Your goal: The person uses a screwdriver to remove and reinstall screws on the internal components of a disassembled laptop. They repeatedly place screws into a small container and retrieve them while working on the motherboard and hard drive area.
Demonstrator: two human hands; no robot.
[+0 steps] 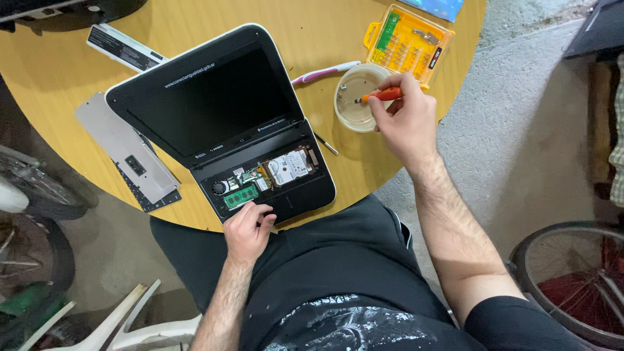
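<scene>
Item 1, nearest: left hand [247, 229], fingers curled loosely, resting on the front edge of the laptop [224, 117]; it grips nothing, palm down on the black casing.

Item 2: laptop, small, black with a white rim, lid open and screen dark, at the near edge of the round wooden table [58, 84]. Keyboard panel removed. Exposed inside: green memory module [241, 195], silver hard drive [287, 168], further small parts too fine to make out.

Item 3: thin dark tool [326, 144], lying on the table just right of the laptop.

Item 4: grey keyboard panel [123, 148], left of the laptop, lying over a darker flat piece whose near end overhangs the table edge.

Item 5: right hand [406, 120], fingers closed around an orange-handled screwdriver [380, 95], tip pointing left over the dish.

Item 6: round clear dish [354, 97], beside the laptop's right corner, partly covered by the right hand. Contents cannot be made out.

Item 7: pink-and-white toothbrush [325, 71], between the laptop lid and the dish.

Item 8: yellow bit case [408, 44], open, just beyond the dish, holding rows of small bits.

Item 9: white-and-black battery pack [125, 47], far left of the table.

Item 10: dark object at the top left and blue item at the top edge, both cut off.

Surroundings: bicycle wheel [572, 279] at lower right, partly out of frame.
</scene>
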